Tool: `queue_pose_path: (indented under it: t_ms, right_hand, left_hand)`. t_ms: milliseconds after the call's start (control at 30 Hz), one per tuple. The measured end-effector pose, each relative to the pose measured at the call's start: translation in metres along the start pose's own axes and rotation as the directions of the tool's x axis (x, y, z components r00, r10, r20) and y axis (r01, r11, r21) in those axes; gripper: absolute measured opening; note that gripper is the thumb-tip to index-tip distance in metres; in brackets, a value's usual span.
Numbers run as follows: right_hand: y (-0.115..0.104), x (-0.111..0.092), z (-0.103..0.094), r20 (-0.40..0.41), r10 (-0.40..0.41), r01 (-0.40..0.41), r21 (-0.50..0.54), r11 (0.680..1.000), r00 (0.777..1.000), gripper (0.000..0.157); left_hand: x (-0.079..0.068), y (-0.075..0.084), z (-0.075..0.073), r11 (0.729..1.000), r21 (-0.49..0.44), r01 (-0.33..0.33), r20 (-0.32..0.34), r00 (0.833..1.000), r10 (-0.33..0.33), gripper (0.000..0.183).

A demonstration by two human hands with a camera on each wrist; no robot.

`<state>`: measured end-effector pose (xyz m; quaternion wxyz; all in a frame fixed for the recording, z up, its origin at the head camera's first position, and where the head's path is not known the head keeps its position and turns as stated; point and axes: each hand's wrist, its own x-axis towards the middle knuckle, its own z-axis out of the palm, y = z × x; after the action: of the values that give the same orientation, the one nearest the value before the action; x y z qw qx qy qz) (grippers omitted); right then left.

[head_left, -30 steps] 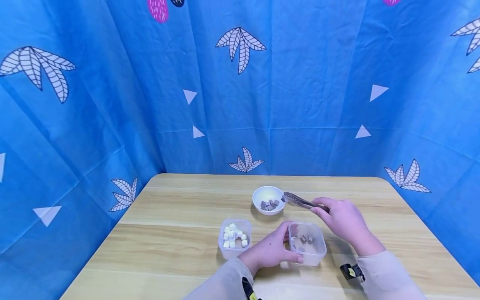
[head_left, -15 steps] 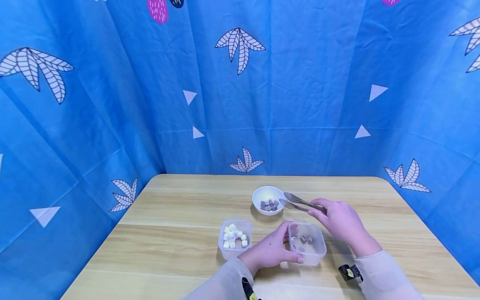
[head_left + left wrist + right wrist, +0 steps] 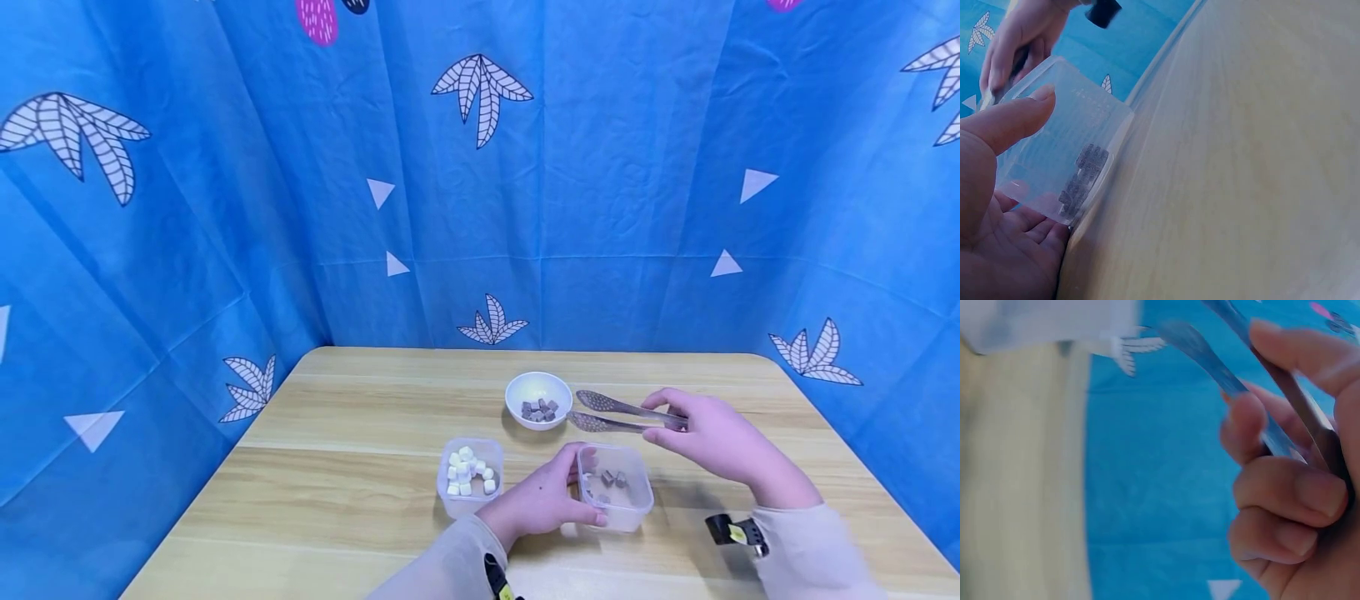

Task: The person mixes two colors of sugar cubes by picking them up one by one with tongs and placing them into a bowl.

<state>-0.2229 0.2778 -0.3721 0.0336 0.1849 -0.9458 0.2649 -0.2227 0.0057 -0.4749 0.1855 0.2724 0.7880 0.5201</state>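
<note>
In the head view my right hand [image 3: 708, 429] grips a pair of metal tongs [image 3: 615, 405], whose two arms stand apart with nothing between the tips. Those perforated tips are just right of a white bowl [image 3: 528, 389] with several brown cubes [image 3: 540, 411] in it. My left hand [image 3: 543, 497] holds the side of a clear plastic container [image 3: 630, 521], thumb on the near side and fingers on the far side. A few brown cubes [image 3: 1082, 178] lie on its bottom in the left wrist view. The right wrist view shows fingers [image 3: 1291, 487] curled round the tongs.
Left of my left hand stands another clear container [image 3: 447, 507] with several white cubes [image 3: 465, 471]. All of this rests on a wooden table [image 3: 337, 500], with a blue patterned curtain [image 3: 600, 208] behind and along its sides.
The tongs have opened and drawn back rightward from the bowl's rim. A brown cube at their tips a second ago now lies in the bowl. My left hand has not moved.
</note>
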Motion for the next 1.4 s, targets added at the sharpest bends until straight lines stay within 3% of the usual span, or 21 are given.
queue_pose_path:
  t_ms: [133,400,600,800,1033,1400]
  right_hand:
    - [-0.007,-0.013,-0.019,0.009,-0.078,0.078,-0.043,0.996,0.997,0.029]
    - [-0.022,-0.026,-0.037,0.089,-0.110,0.122,-0.152,0.981,0.990,0.025]
    - [-0.036,-0.027,-0.028,0.135,-0.081,0.116,-0.270,0.956,0.987,0.020]
    - [-0.047,-0.024,-0.009,0.120,-0.078,0.117,-0.365,0.924,0.990,0.015]
    - [-0.052,-0.024,-0.001,0.122,-0.025,0.069,-0.375,0.924,0.992,0.019]
    - [-0.052,-0.021,0.000,0.124,-0.029,0.075,-0.387,0.919,0.992,0.020]
  left_hand:
    - [0.000,0.001,0.000,1.000,0.010,0.002,-0.004,1.000,-0.002,0.088]
    - [0.001,0.002,0.000,1.000,0.013,0.006,-0.007,1.000,-0.006,0.091]
    - [0.001,0.002,0.000,1.000,0.028,-0.008,-0.008,1.000,0.009,0.088]
    - [0.000,0.001,0.000,1.000,0.005,-0.003,-0.001,1.000,0.003,0.088]
    - [0.001,-0.001,0.001,1.000,-0.002,-0.005,0.006,1.000,0.005,0.091]
    - [0.002,-0.001,0.000,1.000,-0.003,-0.021,0.007,1.000,0.021,0.089]
